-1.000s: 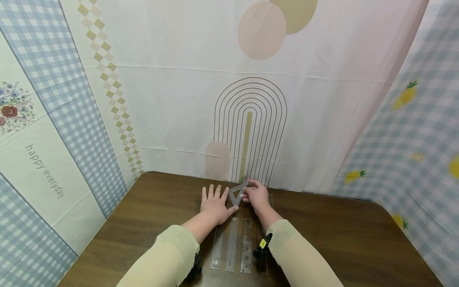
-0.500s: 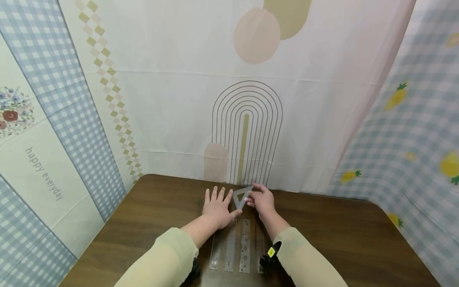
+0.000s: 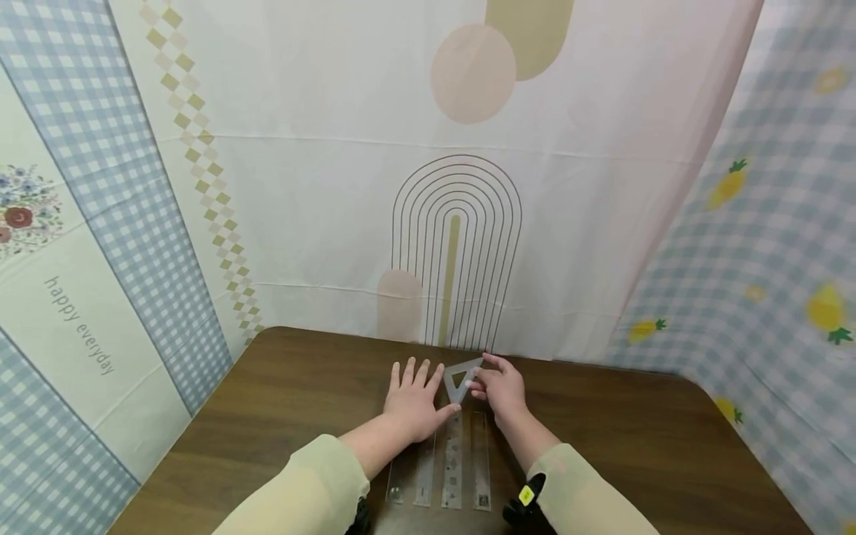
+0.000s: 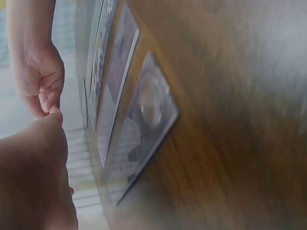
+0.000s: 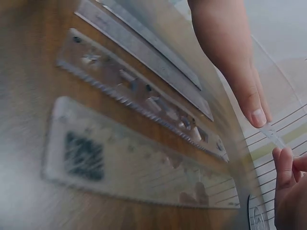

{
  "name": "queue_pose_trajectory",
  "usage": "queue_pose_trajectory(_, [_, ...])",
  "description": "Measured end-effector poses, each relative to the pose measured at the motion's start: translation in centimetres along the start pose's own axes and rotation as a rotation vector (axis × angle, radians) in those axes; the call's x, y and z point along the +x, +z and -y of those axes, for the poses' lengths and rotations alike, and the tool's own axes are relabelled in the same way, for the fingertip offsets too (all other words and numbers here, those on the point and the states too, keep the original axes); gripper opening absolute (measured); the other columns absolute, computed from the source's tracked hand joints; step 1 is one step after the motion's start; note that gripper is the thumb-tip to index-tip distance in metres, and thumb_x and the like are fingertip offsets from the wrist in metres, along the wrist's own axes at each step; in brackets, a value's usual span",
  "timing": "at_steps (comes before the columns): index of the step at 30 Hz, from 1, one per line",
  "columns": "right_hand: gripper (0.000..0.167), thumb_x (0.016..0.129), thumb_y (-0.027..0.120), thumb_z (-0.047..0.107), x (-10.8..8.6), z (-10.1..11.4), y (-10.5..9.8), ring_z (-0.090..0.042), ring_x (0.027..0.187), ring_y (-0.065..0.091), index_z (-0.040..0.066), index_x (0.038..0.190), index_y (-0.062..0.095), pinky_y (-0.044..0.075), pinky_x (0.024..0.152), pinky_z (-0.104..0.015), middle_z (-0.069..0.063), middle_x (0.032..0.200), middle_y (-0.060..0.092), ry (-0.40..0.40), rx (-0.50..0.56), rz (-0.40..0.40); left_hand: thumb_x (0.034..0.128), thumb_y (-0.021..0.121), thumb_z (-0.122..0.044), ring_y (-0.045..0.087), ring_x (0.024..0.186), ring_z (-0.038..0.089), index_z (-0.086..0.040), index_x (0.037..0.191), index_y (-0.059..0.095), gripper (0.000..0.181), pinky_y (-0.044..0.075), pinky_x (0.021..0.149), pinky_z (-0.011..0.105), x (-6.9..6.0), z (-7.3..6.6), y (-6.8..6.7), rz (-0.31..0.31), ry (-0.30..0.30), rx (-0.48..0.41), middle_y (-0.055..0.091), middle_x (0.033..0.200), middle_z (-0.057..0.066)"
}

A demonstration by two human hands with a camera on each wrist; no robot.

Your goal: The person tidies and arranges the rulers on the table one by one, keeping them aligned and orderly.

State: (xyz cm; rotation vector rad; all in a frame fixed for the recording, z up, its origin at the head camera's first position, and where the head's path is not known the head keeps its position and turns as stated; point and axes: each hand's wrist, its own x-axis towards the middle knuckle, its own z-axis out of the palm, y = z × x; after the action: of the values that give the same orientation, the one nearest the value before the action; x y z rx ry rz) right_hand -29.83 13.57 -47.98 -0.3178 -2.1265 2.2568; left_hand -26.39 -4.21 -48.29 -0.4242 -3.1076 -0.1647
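A clear triangular set square (image 3: pixel 458 396) is near the table's back edge between the two hands in the head view. My right hand (image 3: pixel 504 388) pinches its right side with thumb and fingers. My left hand (image 3: pixel 412 407) lies palm down with fingers spread, its thumb touching the lower corner. In the right wrist view the set square (image 5: pixel 273 136) appears nearly edge-on between the left thumb and the right fingers. Several transparent straight rulers lie side by side nearer me, including one with cut-out shapes (image 3: pixel 452 475) and one with a QR code (image 3: pixel 482 475).
The brown wooden table (image 3: pixel 602 438) reaches a patterned cloth wall (image 3: pixel 321 223) at its back edge. A checked cloth (image 3: pixel 749 297) hangs at the right. In the right wrist view, a clear piece with a curved outline (image 5: pixel 258 218) shows low beside the right hand.
Both hands and the set square have shifted right and slightly towards me. The left hand stays spread and the right keeps its pinch. The head view has also shifted a little.
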Motion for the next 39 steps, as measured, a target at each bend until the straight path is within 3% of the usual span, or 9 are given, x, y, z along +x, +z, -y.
queue_pose_trajectory(16, [0.045, 0.095, 0.064, 0.004, -3.3, -0.1, -3.9, -0.014, 0.066, 0.07, 0.0, 0.138, 0.051, 0.057, 0.057, -0.024, -0.018, 0.103, 0.07, 0.004, 0.013, -0.03, 0.0911, 0.035, -0.077, 0.009, 0.151, 0.036, -0.024, 0.16, 0.024, 0.087, 0.004, 0.117, 0.06, -1.3, -3.2, 1.3, -0.046, 0.077, 0.002, 0.023, 0.163, 0.008])
queue_pose_trajectory(28, [0.046, 0.096, 0.063, 0.003, -4.7, -0.7, -5.6, -0.016, 0.069, 0.071, -0.001, 0.139, 0.048, 0.057, 0.06, -0.024, -0.016, 0.101, 0.071, 0.013, -0.008, -0.031, 0.0917, 0.036, -0.076, 0.012, 0.151, 0.035, -0.022, 0.159, 0.026, 0.087, 0.004, 0.117, 0.06, -2.8, -4.6, 0.5, -0.002, 0.115, -0.015, 0.026, 0.162, 0.008])
queue_pose_trajectory(39, [0.047, 0.097, 0.061, 0.003, -6.6, -1.3, -7.7, -0.019, 0.073, 0.071, -0.002, 0.14, 0.043, 0.058, 0.062, -0.028, -0.017, 0.101, 0.069, 0.027, -0.05, -0.031, 0.0896, 0.033, -0.08, 0.011, 0.151, 0.034, -0.025, 0.159, 0.027, 0.088, 0.005, 0.118, 0.059, -3.1, -6.3, 1.8, 0.031, 0.165, 0.058, 0.026, 0.162, 0.004])
